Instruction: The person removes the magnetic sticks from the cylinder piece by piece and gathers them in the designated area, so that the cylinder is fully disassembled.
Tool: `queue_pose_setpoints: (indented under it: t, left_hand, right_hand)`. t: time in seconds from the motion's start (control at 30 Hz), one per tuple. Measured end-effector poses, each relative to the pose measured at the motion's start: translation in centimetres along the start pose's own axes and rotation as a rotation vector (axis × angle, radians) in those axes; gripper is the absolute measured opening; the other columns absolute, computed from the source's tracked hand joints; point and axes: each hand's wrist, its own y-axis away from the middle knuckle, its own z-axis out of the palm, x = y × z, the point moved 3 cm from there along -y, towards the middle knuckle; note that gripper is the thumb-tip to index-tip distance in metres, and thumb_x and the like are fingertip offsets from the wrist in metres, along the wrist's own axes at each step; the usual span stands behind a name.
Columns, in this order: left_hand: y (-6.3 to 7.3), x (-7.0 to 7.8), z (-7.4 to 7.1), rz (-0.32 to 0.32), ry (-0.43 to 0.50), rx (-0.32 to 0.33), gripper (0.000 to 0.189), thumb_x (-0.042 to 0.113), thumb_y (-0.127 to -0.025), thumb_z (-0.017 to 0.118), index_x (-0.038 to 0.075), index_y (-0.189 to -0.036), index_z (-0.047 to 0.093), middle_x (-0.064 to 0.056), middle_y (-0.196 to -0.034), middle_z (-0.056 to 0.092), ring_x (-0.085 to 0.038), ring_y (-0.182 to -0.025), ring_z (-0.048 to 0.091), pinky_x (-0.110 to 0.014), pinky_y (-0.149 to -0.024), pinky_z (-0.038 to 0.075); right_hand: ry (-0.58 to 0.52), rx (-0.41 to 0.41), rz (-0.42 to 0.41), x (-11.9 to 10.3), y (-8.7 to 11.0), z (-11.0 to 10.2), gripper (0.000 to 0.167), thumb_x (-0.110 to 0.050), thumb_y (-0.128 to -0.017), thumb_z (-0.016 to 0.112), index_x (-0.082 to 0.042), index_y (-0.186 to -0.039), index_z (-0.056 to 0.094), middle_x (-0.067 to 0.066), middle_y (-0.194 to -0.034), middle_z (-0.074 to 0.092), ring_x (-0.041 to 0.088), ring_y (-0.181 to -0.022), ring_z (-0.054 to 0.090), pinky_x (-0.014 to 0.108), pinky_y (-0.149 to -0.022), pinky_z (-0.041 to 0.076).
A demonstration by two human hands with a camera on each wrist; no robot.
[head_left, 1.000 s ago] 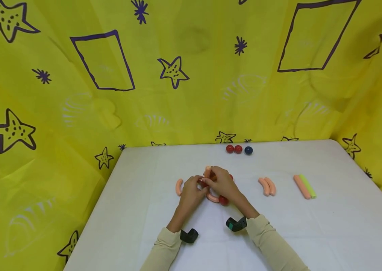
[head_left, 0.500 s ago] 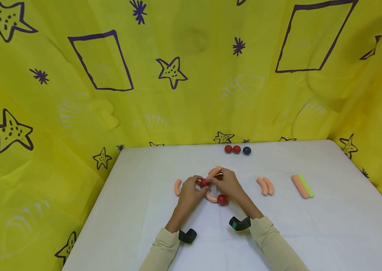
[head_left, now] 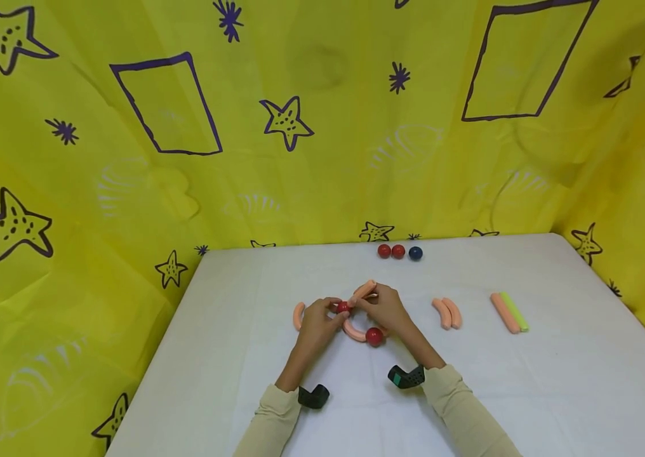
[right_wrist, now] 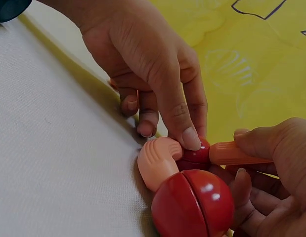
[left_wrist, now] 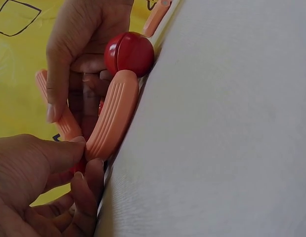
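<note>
No readable text, label, brand, number or sign on anything in any of the views.

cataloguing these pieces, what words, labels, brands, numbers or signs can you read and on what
None: no lettering can be read on the red balls, blue ball, orange pieces or green stick.
The yellow cloth shows drawn stars and other shapes, no words.
Any marking on the black wrist devices is too small to read.
</note>
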Motion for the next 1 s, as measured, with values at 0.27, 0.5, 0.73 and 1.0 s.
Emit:
queue_pose_setpoints:
  t: [0.27,0.5,0.73,1.0]
  left_hand:
    - [0.02,0.00,-0.06,-0.009,0.045,-0.013,0.032,0.019,-0.090,0.070,0.001,-0.116,0.066,-0.013,-0.098,0.068,-0.001,-0.055,0.055,-0.016,-0.052,0.046]
    - [-0.03,-0.11,0.09,-0.011,0.031,-0.012,0.030,0.018,-0.090,0.071,0.002,-0.115,0.067,-0.012,-0.098,0.068,-0.001,-0.053,0.053,-0.016,-0.051,0.044]
    - [-0.18,-0.26,0.17,-0.019,0.049,-0.012,0.030,0.016,-0.089,0.071,0.000,-0.115,0.066,-0.013,-0.097,0.068,-0.001,-0.052,0.053,-0.016,-0.049,0.045]
    - [-0.07,-0.12,0.20,-0.031,0.030,-0.018,0.030,0.017,-0.090,0.071,0.002,-0.115,0.067,-0.012,-0.097,0.067,-0.001,-0.053,0.053,-0.016,-0.050,0.045]
  right_hand:
    - [0.003,0.000,-0.021,0.04,-0.03,0.09,0.025,-0.025,-0.088,0.073,-0.007,-0.104,0.066,0.012,-0.104,0.070,0.014,-0.074,0.057,0.024,-0.060,0.046]
    - [-0.005,0.003,-0.038,0.13,0.15,0.20,0.024,-0.025,-0.089,0.073,-0.008,-0.104,0.065,0.010,-0.105,0.071,0.015,-0.082,0.062,0.022,-0.064,0.046]
    - [-0.049,0.027,-0.070,-0.13,0.21,0.05,0.020,-0.019,-0.091,0.069,-0.007,-0.106,0.063,0.016,-0.109,0.067,0.020,-0.081,0.064,0.023,-0.058,0.048]
    - [-0.053,0.014,-0.060,0.01,0.28,-0.05,0.025,-0.022,-0.092,0.069,-0.007,-0.111,0.062,0.015,-0.109,0.068,0.020,-0.083,0.066,0.025,-0.059,0.050]
